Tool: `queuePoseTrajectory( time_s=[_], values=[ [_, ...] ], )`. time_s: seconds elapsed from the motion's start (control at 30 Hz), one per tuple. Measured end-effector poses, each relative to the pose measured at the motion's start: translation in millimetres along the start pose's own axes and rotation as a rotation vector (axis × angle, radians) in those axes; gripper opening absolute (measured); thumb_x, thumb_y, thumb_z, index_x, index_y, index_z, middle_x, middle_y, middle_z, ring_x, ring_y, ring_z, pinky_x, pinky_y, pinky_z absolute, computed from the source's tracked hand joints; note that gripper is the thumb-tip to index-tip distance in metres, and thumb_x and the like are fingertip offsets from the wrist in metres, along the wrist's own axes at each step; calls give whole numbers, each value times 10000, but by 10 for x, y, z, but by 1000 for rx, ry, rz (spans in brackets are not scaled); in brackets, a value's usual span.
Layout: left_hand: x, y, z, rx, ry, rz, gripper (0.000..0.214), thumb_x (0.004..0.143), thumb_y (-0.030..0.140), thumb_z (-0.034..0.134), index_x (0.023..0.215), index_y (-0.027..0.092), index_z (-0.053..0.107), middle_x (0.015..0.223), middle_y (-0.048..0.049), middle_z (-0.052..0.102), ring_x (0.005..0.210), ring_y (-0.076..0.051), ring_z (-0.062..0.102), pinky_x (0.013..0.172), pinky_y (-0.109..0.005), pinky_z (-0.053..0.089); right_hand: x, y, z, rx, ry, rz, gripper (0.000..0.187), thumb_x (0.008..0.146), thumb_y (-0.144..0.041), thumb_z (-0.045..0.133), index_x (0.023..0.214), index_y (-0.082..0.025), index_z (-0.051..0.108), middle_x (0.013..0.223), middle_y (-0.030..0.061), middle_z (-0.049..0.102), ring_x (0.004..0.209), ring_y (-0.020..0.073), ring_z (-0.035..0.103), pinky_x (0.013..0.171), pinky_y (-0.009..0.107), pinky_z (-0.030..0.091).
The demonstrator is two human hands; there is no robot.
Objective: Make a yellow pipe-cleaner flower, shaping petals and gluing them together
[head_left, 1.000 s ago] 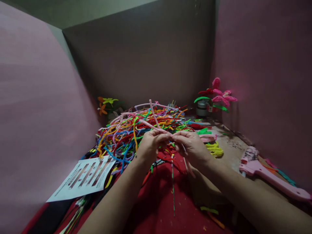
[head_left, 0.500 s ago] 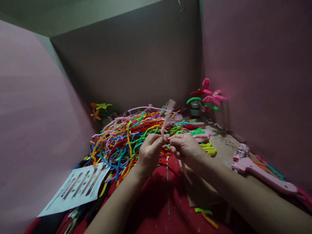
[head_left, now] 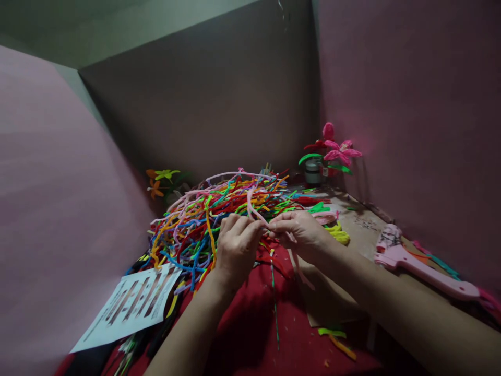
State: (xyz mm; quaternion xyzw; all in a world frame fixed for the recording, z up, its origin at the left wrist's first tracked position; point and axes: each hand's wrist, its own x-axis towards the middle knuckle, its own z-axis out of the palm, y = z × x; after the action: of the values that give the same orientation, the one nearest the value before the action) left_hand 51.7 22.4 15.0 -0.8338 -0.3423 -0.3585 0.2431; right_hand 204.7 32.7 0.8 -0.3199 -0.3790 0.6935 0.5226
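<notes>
My left hand [head_left: 236, 245] and my right hand [head_left: 298, 233] meet fingertip to fingertip over a red cloth [head_left: 254, 324]. Both pinch a light pink pipe cleaner [head_left: 253, 206], which curls up in a loop above my fingers; a tail of it hangs below my right hand. Just behind my hands lies a big heap of pipe cleaners [head_left: 211, 209] in many colours.
A printed white sheet [head_left: 131, 305] lies at the left front. A pink hand tool [head_left: 422, 269] rests at the right. A small pot with pink pipe-cleaner flowers [head_left: 331, 151] stands in the back right corner, orange and yellow ones [head_left: 160, 180] at back left. Walls close in on three sides.
The pink pipe cleaner, straight and pointing up a second ago, is now bent into a loop above my fingers. My hands stayed together; the view shifted slightly right.
</notes>
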Motion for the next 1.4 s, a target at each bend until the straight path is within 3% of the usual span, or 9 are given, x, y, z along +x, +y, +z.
queuePoseTrajectory(
  time_s=[0.1,0.23,0.33,0.5,0.77,0.97,1.13,1.23,1.4],
  values=[
    [25,-16,3,-108,58,-76,60,757,208,579,774,191,635,792,-36,625,807,-170,474,760,-316,390,-6,4,7,-3,-51,-19,117,534,-180,687,548,-109,595,442,10,573,351,31,350,372,189,175],
    [10,-24,18,-330,-24,-144,154,782,189,541,906,185,632,775,-32,630,752,-145,517,733,-293,418,-4,2,7,-14,-60,-12,105,534,-172,669,548,-118,579,442,1,567,349,27,342,379,188,167],
    [2,4,19,-596,-91,-371,250,786,221,527,1017,167,608,832,-46,636,724,-134,557,677,-258,446,-14,-3,11,-39,-54,-38,83,536,-157,649,549,-118,576,442,-3,560,360,31,357,384,184,177],
    [43,58,-26,-922,-170,-702,153,720,278,596,784,148,644,748,-32,634,679,-137,569,619,-237,457,-58,-14,44,-99,-48,-82,83,562,-184,639,581,-117,595,462,-5,561,357,30,343,380,184,188],
    [81,112,-92,-1049,-188,-837,136,692,265,624,739,141,593,628,6,592,570,-98,530,550,-207,425,-96,-29,67,-253,-65,-150,108,599,-223,605,588,-118,580,478,-16,527,382,38,348,387,190,210],
    [109,89,-135,-1381,-307,-1072,142,685,250,619,692,121,560,516,25,513,414,-65,450,402,-185,373,-172,-34,105,-616,-2,-436,96,692,-202,531,639,-138,578,583,5,561,531,96,478,516,220,364],
    [114,18,-91,-1877,-402,-1314,106,610,49,579,694,96,534,534,41,436,387,-1,370,345,-99,292,-256,3,127,-1023,13,-938,128,738,-124,451,670,-148,558,639,38,564,607,129,497,598,257,366],
    [117,31,-126,-1806,-345,-1243,86,634,75,581,709,102,545,570,27,468,400,-11,396,337,-108,303,-271,-15,151,-956,25,-933,119,753,-142,458,691,-155,558,654,38,565,619,131,498,604,258,368],
    [103,62,-275,-988,-37,-805,121,744,263,566,760,146,592,624,5,549,496,-79,493,456,-202,418,-237,-119,190,-412,-8,-411,155,717,-280,562,632,-152,545,540,-25,482,458,68,378,447,214,286]
  ],
)
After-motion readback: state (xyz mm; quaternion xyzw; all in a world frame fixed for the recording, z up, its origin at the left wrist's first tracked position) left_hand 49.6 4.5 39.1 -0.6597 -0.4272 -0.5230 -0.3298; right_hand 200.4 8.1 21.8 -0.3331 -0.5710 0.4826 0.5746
